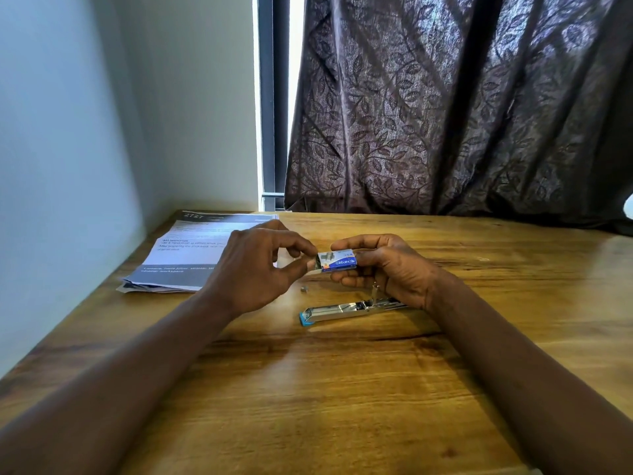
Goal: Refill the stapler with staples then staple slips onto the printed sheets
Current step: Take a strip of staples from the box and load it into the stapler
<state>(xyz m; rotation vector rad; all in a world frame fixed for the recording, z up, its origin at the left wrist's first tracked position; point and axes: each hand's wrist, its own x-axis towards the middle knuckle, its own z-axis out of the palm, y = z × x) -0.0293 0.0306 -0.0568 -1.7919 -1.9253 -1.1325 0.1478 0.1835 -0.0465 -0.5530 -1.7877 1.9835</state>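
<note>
Head view, frame centre: the right hand [387, 272] grips a small blue-and-white cardboard staple box [339, 262], long axis left-right, its open end toward the left hand [260, 269], whose thumb and forefinger pinch it. The opened silver metal stapler [342, 310] lies on the table [342, 389] just below.

Daylight is pouring in through the narrow window gap [295, 97] ahead of me, and it is blowing out to pure white there. The dark curtain [462, 104] is blocking most of it, though a faint glow is seeping through the weave. The wall [85, 132] is taking on a cool bluish cast. A soft sheen is spreading across the wooden surface [342, 389], and the metal stapler [342, 308] is glinting. The wide lens is bending wall and surface towards the edges, and the text on the printed sheets [191, 248] is smearing, mostly unreadable.
</note>
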